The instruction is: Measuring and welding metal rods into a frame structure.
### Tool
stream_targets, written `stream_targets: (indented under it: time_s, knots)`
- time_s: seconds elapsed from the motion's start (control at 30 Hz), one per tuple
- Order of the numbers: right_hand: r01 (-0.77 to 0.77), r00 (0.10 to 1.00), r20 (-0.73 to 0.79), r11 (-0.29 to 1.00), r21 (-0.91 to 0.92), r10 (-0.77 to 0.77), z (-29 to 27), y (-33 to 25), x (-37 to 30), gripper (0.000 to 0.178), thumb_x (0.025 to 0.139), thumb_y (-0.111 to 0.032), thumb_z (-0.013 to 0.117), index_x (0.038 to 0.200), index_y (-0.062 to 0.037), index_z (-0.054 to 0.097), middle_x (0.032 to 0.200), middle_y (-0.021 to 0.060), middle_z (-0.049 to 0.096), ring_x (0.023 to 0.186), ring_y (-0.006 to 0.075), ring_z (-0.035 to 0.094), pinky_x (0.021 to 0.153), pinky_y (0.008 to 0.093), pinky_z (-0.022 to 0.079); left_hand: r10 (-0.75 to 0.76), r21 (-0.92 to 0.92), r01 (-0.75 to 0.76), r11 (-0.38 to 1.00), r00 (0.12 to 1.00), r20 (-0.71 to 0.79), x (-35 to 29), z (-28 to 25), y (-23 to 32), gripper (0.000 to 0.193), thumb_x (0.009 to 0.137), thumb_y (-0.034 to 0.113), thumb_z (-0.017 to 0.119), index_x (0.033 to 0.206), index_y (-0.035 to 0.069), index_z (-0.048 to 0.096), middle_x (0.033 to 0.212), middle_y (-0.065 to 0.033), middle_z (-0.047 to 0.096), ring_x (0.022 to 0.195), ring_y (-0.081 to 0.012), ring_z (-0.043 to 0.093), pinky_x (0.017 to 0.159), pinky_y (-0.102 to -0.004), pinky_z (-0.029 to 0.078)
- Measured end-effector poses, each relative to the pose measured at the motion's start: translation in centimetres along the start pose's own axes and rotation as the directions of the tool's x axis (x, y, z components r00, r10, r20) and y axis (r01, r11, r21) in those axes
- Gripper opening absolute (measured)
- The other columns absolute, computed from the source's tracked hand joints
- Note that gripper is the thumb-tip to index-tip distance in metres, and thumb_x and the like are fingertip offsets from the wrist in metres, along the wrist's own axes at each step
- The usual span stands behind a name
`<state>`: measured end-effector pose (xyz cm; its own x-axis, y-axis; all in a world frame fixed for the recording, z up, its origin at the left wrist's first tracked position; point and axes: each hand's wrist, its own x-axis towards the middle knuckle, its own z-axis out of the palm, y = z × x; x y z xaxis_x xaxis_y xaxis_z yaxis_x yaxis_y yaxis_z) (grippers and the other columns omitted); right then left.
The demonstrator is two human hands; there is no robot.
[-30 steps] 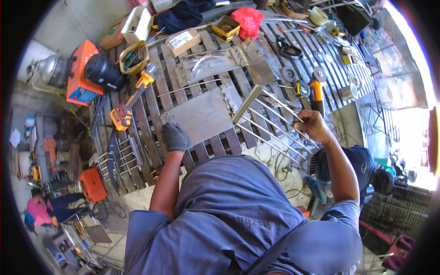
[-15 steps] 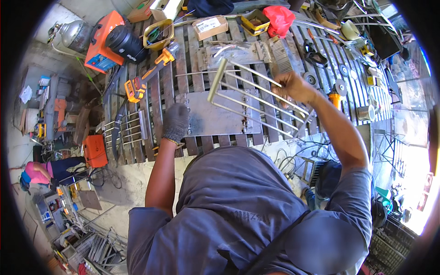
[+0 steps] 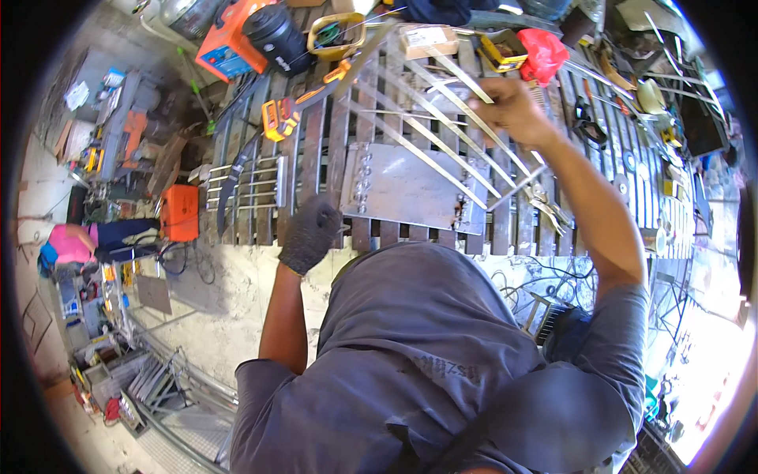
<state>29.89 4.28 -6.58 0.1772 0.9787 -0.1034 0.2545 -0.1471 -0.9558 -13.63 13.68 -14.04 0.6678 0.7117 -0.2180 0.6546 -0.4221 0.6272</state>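
My bare right hand [image 3: 512, 113] grips a metal grille [image 3: 442, 142] of thin parallel bars by its right side. The grille is tilted over the slatted workbench [image 3: 316, 170], and its far-left end is smeared by motion. Under it, a flat grey metal plate [image 3: 403, 186] with rough marks along two edges lies on the slats. My left hand [image 3: 312, 235], in a dark knitted glove, is by the bench's near edge, just left of the plate's near corner. Its fingers are curled, and what they hold, if anything, is hidden. Beside the grille's near-right end lies a pliers-like metal tool [image 3: 547, 209].
Left of the plate are a smaller barred grille [image 3: 264, 180] and a yellow-and-black cordless tool [image 3: 282, 118]. Along the back stand an orange machine [image 3: 233, 43], a black canister [image 3: 276, 39], a cardboard box [image 3: 427, 39] and a red bag [image 3: 543, 55]. Another person [image 3: 75, 241] is far left.
My right hand has swung the grille, its left end now farther back over the bench. My left hand has come away from the plate's left edge, nearer me. The whole view has shifted.
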Motion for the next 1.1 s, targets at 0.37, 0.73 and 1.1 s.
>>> stream_targets:
  time_s: [0.37,0.73,1.1]
  knots:
    - [-0.194,0.934,0.326,0.974,0.112,0.149,7.9,-6.9,4.6,0.036,0.102,-0.03,0.072,0.113,0.0034,0.066,0.081,0.0165,0.072,0.063,0.0251,0.075,0.054,0.0357,0.063,0.4,-0.963,0.154,-0.22,0.915,0.055,9.6,0.7,5.7,0.061,0.108,0.037,0.056,0.158,0.006,0.041,0.153,-0.0117,0.058,0.126,-0.039,0.066,0.105,-0.0615,0.053]
    - [-0.273,0.954,0.139,0.961,0.044,0.264,6.4,-6.1,1.6,0.039,0.106,-0.026,0.064,0.127,0.0071,0.06,0.103,0.0203,0.076,0.091,0.0282,0.078,0.073,0.0369,0.063,0.205,-0.962,0.078,0.262,0.97,0.134,18.0,-2.6,7.4,0.04,0.099,0.031,0.073,0.133,0.01,0.067,0.11,-0.0042,0.075,0.086,-0.0205,0.073,0.077,-0.038,0.063]
    - [0.172,0.575,-0.581,0.609,0.774,0.576,18.6,4.6,-8.8,0.031,0.114,-0.026,0.047,0.119,0.0044,0.052,0.103,0.0254,0.076,0.089,0.0311,0.076,0.081,0.0408,0.062,0.732,-0.179,-0.711,0.68,0.647,0.212,25.8,9.3,13.3,0.048,0.095,0.047,0.065,0.117,0.005,0.073,0.106,-0.0224,0.075,0.101,-0.0419,0.071,0.088,-0.0468,0.056]
